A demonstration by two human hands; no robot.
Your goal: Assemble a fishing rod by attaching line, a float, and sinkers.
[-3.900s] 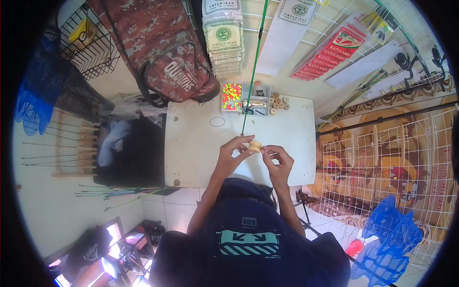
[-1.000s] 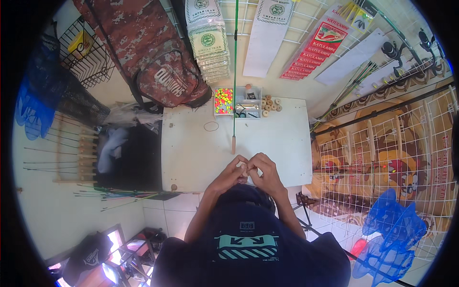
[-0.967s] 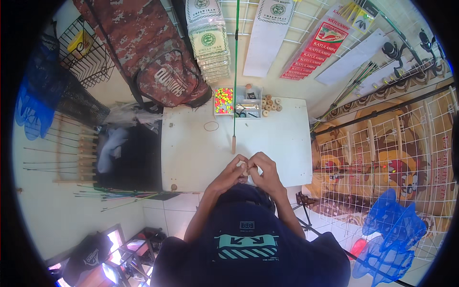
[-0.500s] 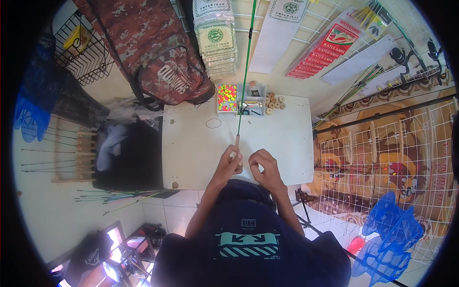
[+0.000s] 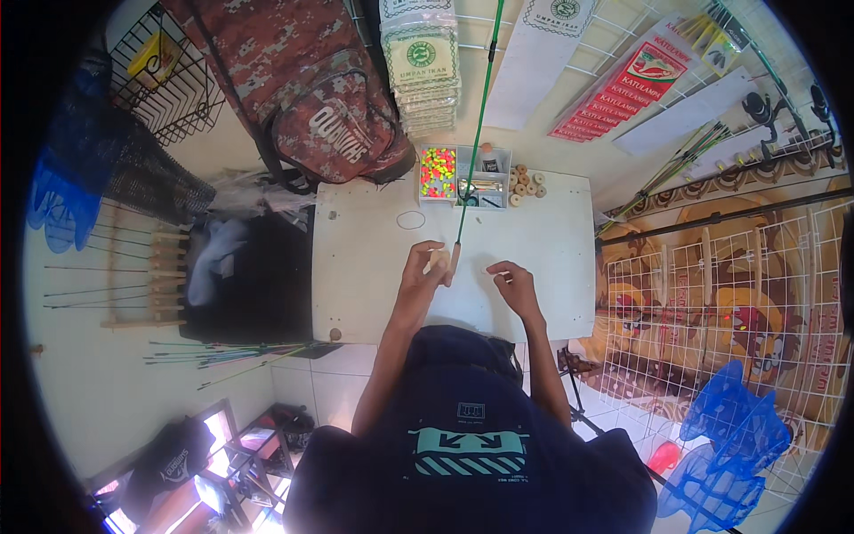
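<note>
Navy cloth of the shirt (image 5: 471,392) fills the near edge, and both forearms reach from it over the bench (image 5: 551,240). The left hand (image 5: 421,278) is closed around a pale spool (image 5: 439,258), which sits up among the thumb and fingers, lifted off the bench top. To its right, the right hand (image 5: 518,287) hangs well apart from it, thumb and forefinger drawn near each other; a pale speck seems to show at the fingertips, but whether they pinch a line or anything else I cannot tell. From this pose the step looks like handling line between spool and rod, a judgement only, since no line can be made out. The next move seems to call for a steady left hold on the spool and a fine, unhurried pinch on the right, with no sideways knock against the rod (image 5: 474,160). That rod's handle lies right by the left fingers, and whether they touch it is unclear; its green shaft runs away over the tray (image 5: 438,204). Beyond the hands a thin loop (image 5: 398,222) lies on the bench, left of the rod. Farther off stands the tray, bright beads (image 5: 437,172) in its left compartment, with wooden spools (image 5: 532,189) clustered just beside it.
</note>
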